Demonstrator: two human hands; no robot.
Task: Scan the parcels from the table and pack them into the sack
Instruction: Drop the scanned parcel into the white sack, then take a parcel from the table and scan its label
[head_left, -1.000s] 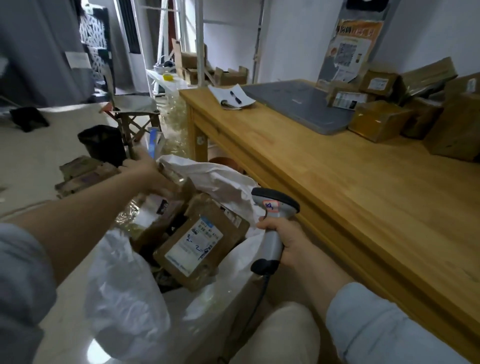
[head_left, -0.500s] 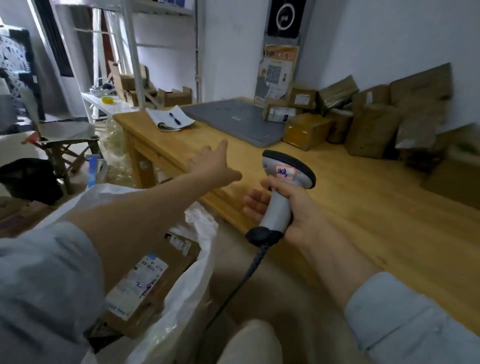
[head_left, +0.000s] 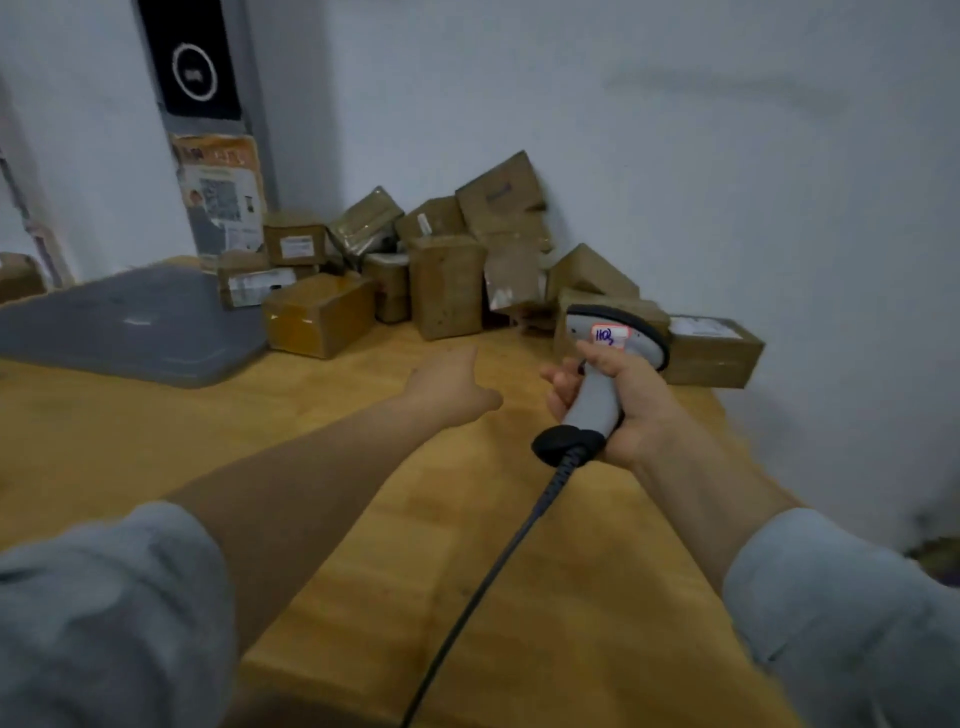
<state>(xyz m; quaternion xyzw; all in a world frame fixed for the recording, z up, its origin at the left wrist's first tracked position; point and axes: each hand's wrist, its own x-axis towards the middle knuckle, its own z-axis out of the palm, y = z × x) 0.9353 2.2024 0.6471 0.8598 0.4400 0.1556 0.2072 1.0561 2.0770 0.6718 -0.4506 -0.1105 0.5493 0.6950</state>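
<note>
**A:** Where are the parcels to be found?

**B:** The parcels (head_left: 467, 249) are heaped along the far edge of the table (head_left: 571, 597), crowded into its back right corner against the wall. The sack is not seen.

**A:** How are the hands placed?

**B:** The left hand (head_left: 449, 387) is held out over the table with fingers straight and nothing grasped, short of the heap. The scanner (head_left: 613, 338) is clasped by its handle in the right hand (head_left: 628, 410).

**A:** How is a parcel expected to handle?

**B:** Stiff cardboard of modest weight is to be supposed. The taped box (head_left: 319, 314) at the heap's front looks glossy, so some slip is judged likely. It would best be taken across its short sides, with the label kept towards the scanner.
</note>
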